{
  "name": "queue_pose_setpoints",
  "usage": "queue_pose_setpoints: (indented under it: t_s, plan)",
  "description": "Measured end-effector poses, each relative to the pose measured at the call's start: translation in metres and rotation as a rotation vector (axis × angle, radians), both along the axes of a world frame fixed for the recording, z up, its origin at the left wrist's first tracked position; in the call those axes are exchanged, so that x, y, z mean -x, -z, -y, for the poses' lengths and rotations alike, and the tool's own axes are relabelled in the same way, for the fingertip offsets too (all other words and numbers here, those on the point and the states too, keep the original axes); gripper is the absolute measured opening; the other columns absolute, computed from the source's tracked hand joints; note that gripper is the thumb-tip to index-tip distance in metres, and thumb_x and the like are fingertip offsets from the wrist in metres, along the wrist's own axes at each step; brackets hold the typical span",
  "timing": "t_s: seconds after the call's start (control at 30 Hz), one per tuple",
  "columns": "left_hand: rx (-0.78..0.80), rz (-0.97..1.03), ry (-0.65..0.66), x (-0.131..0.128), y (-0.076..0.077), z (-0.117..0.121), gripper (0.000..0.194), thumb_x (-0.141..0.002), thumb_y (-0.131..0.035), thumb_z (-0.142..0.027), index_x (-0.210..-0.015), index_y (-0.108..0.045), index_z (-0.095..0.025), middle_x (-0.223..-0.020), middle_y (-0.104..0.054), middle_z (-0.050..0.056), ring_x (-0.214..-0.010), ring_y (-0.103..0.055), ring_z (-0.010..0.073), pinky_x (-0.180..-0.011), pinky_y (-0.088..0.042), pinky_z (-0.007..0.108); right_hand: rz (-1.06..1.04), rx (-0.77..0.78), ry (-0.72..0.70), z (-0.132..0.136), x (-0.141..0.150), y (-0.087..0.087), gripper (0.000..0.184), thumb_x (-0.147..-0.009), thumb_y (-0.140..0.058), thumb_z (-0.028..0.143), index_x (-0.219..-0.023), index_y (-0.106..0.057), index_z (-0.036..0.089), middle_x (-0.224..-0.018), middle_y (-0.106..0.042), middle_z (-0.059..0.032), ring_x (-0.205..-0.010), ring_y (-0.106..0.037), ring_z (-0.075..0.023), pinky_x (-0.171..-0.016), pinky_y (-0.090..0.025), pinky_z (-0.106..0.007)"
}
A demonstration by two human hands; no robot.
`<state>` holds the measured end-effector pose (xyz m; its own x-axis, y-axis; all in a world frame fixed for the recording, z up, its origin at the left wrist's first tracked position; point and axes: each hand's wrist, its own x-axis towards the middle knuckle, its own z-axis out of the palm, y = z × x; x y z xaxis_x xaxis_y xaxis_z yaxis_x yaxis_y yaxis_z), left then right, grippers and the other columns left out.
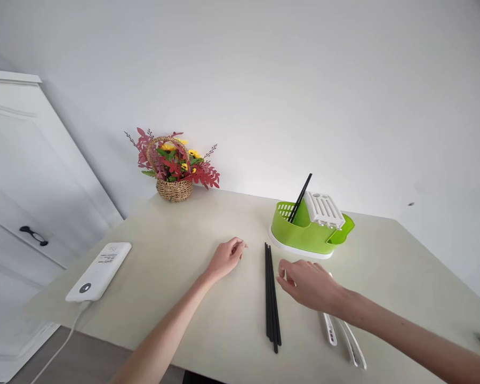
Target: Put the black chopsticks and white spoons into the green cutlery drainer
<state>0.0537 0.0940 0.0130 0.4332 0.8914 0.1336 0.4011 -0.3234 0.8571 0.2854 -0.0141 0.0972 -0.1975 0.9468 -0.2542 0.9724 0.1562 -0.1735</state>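
My left hand [227, 257] rests on the table, its fingers loosely curled in with nothing showing in them. Just right of a bunch of black chopsticks [271, 298], my right hand [310, 284] hovers palm down, thumb and forefinger bent and a little apart, holding nothing. Partly covered by this hand and forearm lie white-handled utensils [352, 344]; their far ends are hidden. Behind stands a green utensil holder [300, 237] with a white slotted rack [325, 209] on top. Black chopsticks [301, 196] lean upright in its left compartment.
A wicker basket [174, 190] of artificial flowers stands at the back left by the wall. On the left edge of the table [164, 320] lies a white power bank [100, 271] with a cable [66, 341] hanging down. A white cabinet [32, 176] is beyond.
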Motion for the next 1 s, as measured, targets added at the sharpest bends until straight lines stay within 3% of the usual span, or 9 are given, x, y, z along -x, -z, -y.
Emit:
queue_pose_setpoints:
  t_s: [0.13,0.27,0.43,0.73,1.0]
  plan:
    - [0.002,-0.005,-0.010,-0.001,-0.002,0.001,0.037,-0.102,-0.044,-0.047,-0.098,-0.069,-0.020,-0.070,-0.061,-0.002,-0.063,-0.055,0.0146,-0.062,-0.039,0.026,0.024,0.043,0.009,0.003,0.008,0.021,0.023,-0.102,-0.043,0.035,-0.105,-0.061,0.021,-0.091,-0.076,-0.0069,-0.085,-0.072,-0.0278,-0.067,-0.038,-0.033]
    - [-0.004,-0.008,-0.007,-0.001,-0.005,0.003,0.038,-0.102,-0.044,-0.048,-0.097,-0.069,-0.020,-0.070,-0.062,-0.002,-0.063,-0.055,0.0148,-0.062,-0.039,0.027,0.048,0.053,0.009,0.006,0.017,0.029,0.024,-0.100,-0.042,0.032,-0.105,-0.061,0.018,-0.093,-0.076,-0.0107,-0.086,-0.073,-0.0316,-0.067,-0.039,-0.036]
    - [-0.016,-0.004,-0.009,-0.002,-0.005,0.004,0.037,-0.102,-0.044,-0.047,-0.096,-0.069,-0.020,-0.070,-0.063,-0.001,-0.066,-0.059,0.0162,-0.064,-0.040,0.027,0.071,0.086,0.064,0.005,0.022,0.033,0.025,-0.099,-0.039,0.030,-0.104,-0.060,0.018,-0.095,-0.076,-0.0118,-0.085,-0.073,-0.0316,-0.066,-0.042,-0.036]
    - [-0.004,-0.003,-0.003,-0.002,-0.005,0.004,0.035,-0.101,-0.045,-0.045,-0.096,-0.069,-0.021,-0.069,-0.062,-0.002,-0.061,-0.054,0.0151,-0.061,-0.038,0.026,0.184,0.092,0.150,-0.015,0.017,0.039,0.031,-0.099,-0.039,0.021,-0.112,-0.063,0.006,-0.104,-0.074,-0.0230,-0.100,-0.073,-0.0388,-0.077,-0.048,-0.044]
    - [-0.002,-0.010,0.004,-0.001,-0.005,0.006,0.035,-0.102,-0.045,-0.045,-0.097,-0.069,-0.022,-0.070,-0.062,-0.002,-0.061,-0.053,0.0146,-0.060,-0.037,0.026,0.158,0.109,0.171,-0.026,0.015,0.039,0.026,-0.095,-0.045,0.016,-0.110,-0.064,0.008,-0.109,-0.072,-0.0258,-0.106,-0.071,-0.0403,-0.083,-0.047,-0.046]
